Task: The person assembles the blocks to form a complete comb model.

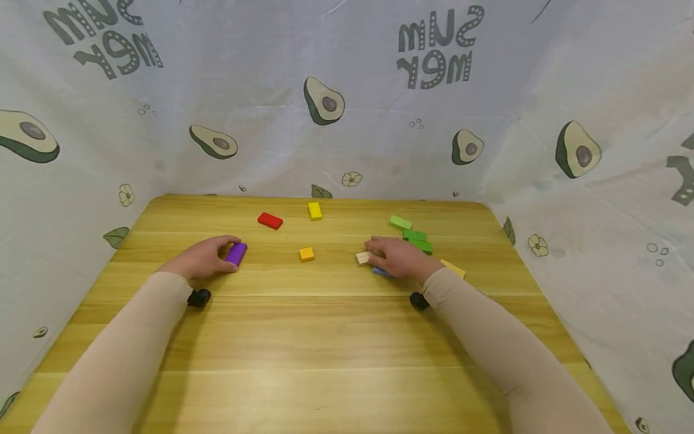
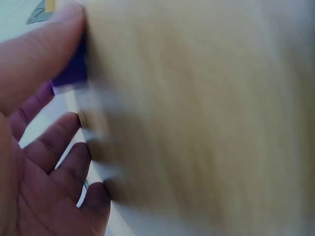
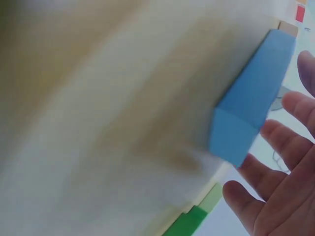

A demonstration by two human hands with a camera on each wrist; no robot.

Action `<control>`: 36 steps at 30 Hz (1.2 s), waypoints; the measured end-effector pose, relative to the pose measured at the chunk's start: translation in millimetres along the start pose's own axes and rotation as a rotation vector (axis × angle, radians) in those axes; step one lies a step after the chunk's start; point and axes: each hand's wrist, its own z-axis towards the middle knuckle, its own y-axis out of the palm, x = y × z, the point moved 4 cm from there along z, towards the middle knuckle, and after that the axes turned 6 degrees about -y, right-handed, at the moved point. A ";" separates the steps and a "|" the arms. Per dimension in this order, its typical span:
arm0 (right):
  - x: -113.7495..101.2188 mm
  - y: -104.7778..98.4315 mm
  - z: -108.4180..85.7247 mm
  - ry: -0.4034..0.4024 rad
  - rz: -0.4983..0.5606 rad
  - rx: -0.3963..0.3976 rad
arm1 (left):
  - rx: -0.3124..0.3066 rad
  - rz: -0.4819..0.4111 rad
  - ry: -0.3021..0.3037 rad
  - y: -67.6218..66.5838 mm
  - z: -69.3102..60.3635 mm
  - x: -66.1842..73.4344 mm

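Head view first: what is each hand doing?

"The left hand [image 1: 203, 256] pinches an oblong purple block, seemingly painted wood [image 1: 236, 254], between thumb and index finger; its other three fingers stand apart. That block is well toward the far left corner of the wood-grain tabletop [image 1: 325, 337]; whether it is lifted, I cannot tell."

And the right?

"The right hand [image 1: 401, 258] arches over an oblong light-blue block, apparently painted wood too [image 3: 251, 93], inward of the tabletop's right edge. The fingers are loosely bent and spread; I can't say whether they touch it. A small bare-wood block [image 1: 362, 259] sits just beside the fingertips."

How would you handle this well?

"I'd press the purple block evenly from opposite ends, lightly, so it doesn't twist. On the right I'd take the blue block's long sides, as the bare-wood block could get knocked."

Anything legible?

"Dotted grey letters [image 1: 441, 42] on the white sheet [image 1: 271, 60] beyond the far edge: "sum" over "mer", twice, mirrored. I can make out no brand or label on the blocks."
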 end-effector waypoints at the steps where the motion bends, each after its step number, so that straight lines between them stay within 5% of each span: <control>1: -0.8 -1.4 1.9 0.002 0.007 0.003 | 0.001 -0.001 -0.006 0.1 1.0 -0.2; 13: -21.1 -29.9 68.7 0.060 0.149 0.089 | 0.014 -0.005 -0.050 -5.8 -0.4 0.2; 23: -28.2 -42.0 132.4 0.071 0.170 0.040 | 0.012 -0.073 -0.074 1.1 3.5 -0.8; 36: -34.7 -33.2 174.9 0.109 0.144 -0.007 | 0.016 -0.119 -0.114 1.8 4.7 -3.8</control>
